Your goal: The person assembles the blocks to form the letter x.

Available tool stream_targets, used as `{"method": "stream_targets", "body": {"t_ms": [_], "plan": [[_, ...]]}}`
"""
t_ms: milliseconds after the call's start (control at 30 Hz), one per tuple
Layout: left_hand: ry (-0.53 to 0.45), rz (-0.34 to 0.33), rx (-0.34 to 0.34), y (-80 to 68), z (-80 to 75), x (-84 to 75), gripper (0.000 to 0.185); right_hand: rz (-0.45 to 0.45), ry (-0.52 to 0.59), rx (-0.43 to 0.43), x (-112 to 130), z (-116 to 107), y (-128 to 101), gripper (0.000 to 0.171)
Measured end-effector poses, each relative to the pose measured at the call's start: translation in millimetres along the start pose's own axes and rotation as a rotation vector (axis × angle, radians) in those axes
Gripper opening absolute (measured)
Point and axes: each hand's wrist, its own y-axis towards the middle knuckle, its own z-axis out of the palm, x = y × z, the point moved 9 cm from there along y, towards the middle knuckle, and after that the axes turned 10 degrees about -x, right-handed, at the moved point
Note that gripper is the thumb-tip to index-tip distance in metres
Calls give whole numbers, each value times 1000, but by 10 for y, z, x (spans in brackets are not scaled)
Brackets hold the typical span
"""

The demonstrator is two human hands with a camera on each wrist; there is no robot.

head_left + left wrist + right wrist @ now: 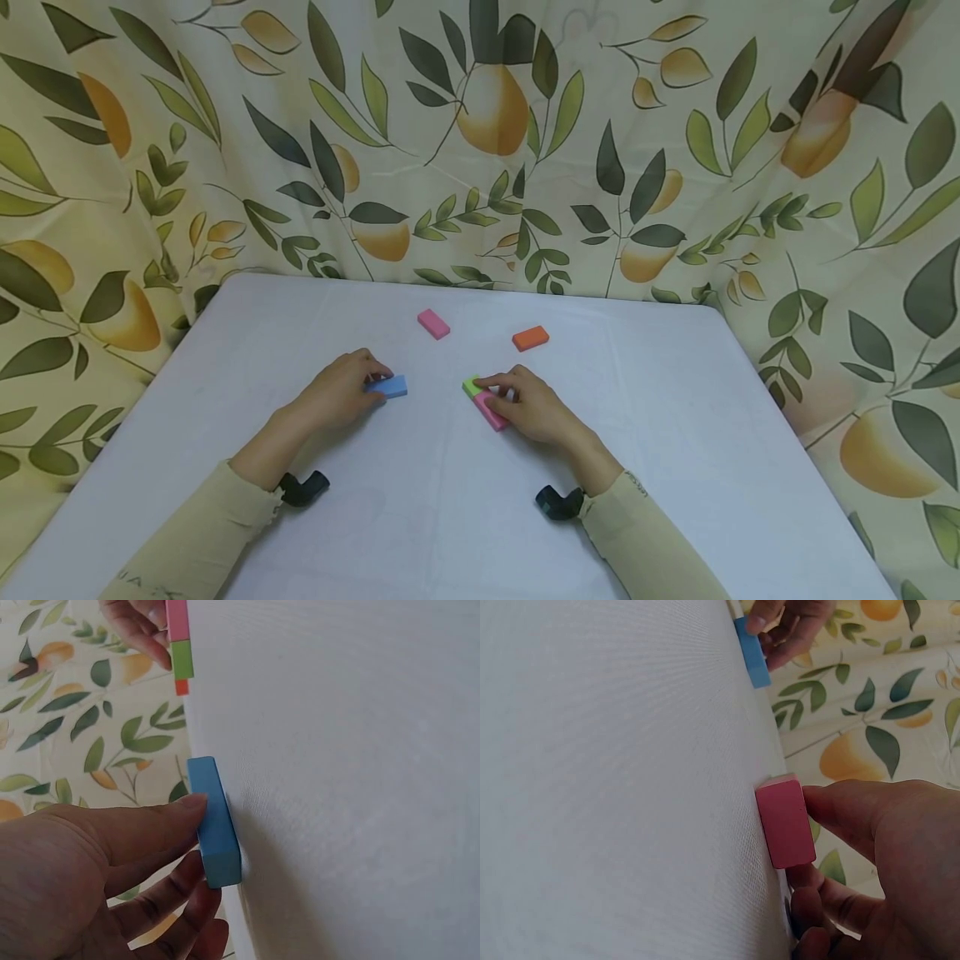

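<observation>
At the left of the table, my left hand (343,390) pinches a blue block (388,387) between thumb and fingers; the left wrist view shows the thumb on one face of the blue block (214,825). To the right, my right hand (534,404) grips a pink block (491,412), its thumb against the side. A green block (471,386) lines up end to end with that pink block, under the index fingertip; whether they touch is hard to tell. In the right wrist view, the end of the pink block (787,825) faces the camera and hides the green one.
Farther back on the white table (637,392) lie another pink block (433,324) and an orange block (531,337), apart from each other. Behind the table's back edge hangs a curtain (480,208) printed with leaves and fruit. Each wrist wears a small black camera (303,489).
</observation>
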Motion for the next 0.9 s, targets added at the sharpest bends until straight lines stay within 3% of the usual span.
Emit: {"method": "stream_targets", "body": {"t_ms": [900], "plan": [[7, -18, 17, 8, 42, 3, 32, 16, -13, 5, -3, 4, 0, 33]]}}
